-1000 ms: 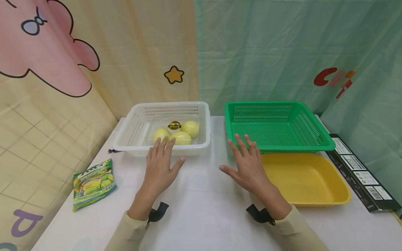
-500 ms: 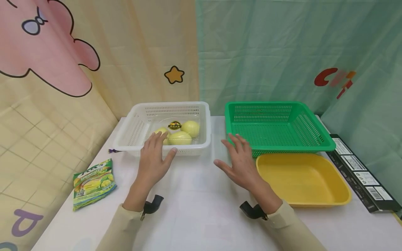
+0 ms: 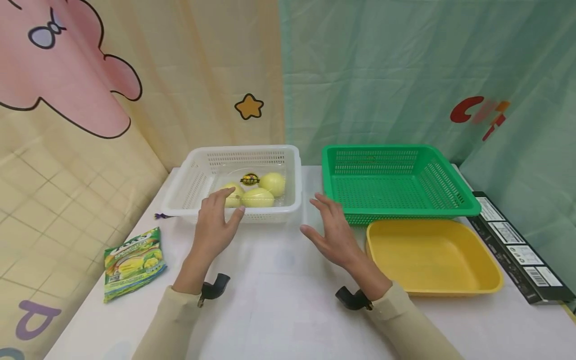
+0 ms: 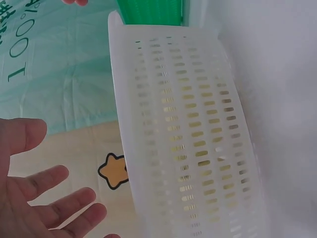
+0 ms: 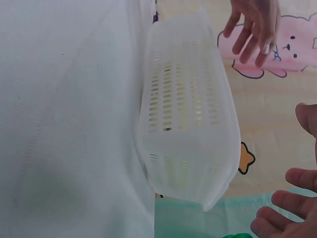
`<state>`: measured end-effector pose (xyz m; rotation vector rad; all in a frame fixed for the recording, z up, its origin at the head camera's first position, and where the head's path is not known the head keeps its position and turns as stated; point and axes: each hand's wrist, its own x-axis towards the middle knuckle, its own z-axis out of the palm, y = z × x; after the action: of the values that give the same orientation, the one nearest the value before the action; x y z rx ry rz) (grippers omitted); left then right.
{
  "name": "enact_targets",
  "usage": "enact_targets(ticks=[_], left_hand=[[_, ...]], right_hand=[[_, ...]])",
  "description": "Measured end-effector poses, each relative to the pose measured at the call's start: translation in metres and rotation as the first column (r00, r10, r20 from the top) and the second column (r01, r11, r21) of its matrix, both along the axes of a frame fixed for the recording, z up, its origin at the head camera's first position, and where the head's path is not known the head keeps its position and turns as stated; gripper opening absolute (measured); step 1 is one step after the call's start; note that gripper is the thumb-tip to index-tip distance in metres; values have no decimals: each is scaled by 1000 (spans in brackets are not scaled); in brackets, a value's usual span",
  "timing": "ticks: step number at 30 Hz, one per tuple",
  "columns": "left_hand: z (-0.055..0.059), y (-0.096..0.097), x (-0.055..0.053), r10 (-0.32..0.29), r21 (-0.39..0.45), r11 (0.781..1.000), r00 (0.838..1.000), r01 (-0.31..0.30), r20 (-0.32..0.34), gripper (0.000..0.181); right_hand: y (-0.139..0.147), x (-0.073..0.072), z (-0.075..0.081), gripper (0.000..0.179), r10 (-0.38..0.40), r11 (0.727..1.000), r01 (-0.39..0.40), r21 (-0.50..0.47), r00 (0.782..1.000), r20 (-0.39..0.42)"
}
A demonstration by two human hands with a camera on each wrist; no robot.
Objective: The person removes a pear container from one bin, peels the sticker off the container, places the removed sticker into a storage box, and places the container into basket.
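Observation:
My left hand hovers in front of the white basket, fingers loosely spread and holding nothing. Inside that basket, a clear plastic box with a black-and-yellow label holds three pale yellow-green round fruits; their kind is unclear. Between the white basket and the green basket is my right hand, thumb apart from the fingers, also holding nothing. In the left wrist view, the relaxed left fingers stand apart from the basket's slotted wall. The right wrist view shows both hands clear of the white basket.
A yellow tray lies in front of the green basket. At the right edge lies a long black box. A green-and-yellow snack bag is on the white table at left. Printed curtains hang behind.
Both hands have shifted left and their fingers have relaxed from a wider spread. The left hand has come away from in front of the leftmost fruit. The baskets and tray stay put.

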<state>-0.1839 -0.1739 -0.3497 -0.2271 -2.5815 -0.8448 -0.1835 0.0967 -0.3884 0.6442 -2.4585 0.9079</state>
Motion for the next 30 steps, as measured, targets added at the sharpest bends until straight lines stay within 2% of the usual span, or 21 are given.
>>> enact_targets(ticks=[6, 12, 15, 20, 26, 30], left_hand=[[-1, -10, -10, -8, 26, 1000, 1000, 8, -17, 47], [-1, -19, -17, -8, 37, 999, 1000, 8, 11, 47], [-1, -24, -22, -11, 43, 999, 1000, 10, 22, 47], [-1, -34, -29, -4, 39, 999, 998, 1, 66, 47], [0, -42, -36, -10, 27, 1000, 995, 7, 101, 49], [2, -45, -45, -26, 14, 1000, 988, 24, 150, 51]], right_hand=[[-5, -4, -7, 64, 41, 998, -38, -48, 997, 70], [-11, -11, -10, 66, 57, 996, -49, -71, 992, 113], [-16, -15, -9, 67, 57, 994, -41, -98, 985, 164], [-25, -24, -12, 70, 62, 990, -28, -136, 965, 255], [-30, -35, -17, 73, 92, 980, -37, -197, 956, 279], [-30, -41, -20, 75, 93, 971, -18, -237, 946, 310]])
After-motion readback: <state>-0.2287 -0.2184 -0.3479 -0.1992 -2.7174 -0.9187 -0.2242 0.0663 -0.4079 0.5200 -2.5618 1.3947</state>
